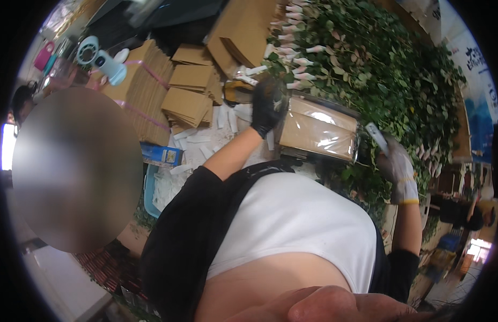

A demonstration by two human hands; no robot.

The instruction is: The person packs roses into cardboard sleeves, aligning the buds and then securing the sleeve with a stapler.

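Note:
My left hand [268, 104], in a black glove, is at the left edge of a flat pack of brown cardboard under clear shiny film [321, 129]. Its fingers look curled; dark glove and leaves hide what they hold, if anything. In a pale grey-white glove with a yellow cuff, my right hand [399, 166] grips a flat white strip [376, 138] with dark marks at its tip. That hand is right of the pack, over the leaves. Long green leafy stems [367, 70] cover the far right, and pink-white wrapped flower heads [302, 75] line their left side.
Loose white strips [222, 117] lie on the table left of my left hand. Beyond them stand stacks of folded cardboard [190, 80], a blue box [160, 154] and a light-blue fan [110, 67]. A light-blue bin [149, 190] is near my left elbow.

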